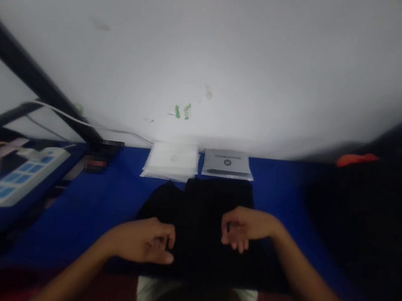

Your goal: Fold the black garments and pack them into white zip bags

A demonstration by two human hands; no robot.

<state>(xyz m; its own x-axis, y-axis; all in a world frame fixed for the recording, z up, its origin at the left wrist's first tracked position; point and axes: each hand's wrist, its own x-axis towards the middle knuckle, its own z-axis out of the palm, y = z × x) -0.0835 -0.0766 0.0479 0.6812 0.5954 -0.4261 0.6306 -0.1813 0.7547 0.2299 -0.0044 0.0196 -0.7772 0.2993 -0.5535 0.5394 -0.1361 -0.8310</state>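
A black cloth (201, 219), seemingly a garment, lies spread on the blue table (82, 209) in front of me. Over its left part is my left hand (144, 240), fingers loosely curled and thumb apart, with nothing in it. My right hand (240, 229) is over the right part, fingers half bent and apart, also holding nothing visible. Whether either hand touches the cloth is hard to tell. Just behind the cloth lie a stack of white packets (172, 160) on the left and a grey printed packet (227, 164) on the right.
At the left is a white power strip (21, 178) with blue sockets, and a white cable (89, 123) runs along the wall (270, 71). A dark mass (371, 232) fills the right side, with an orange item (357, 160) at its top.
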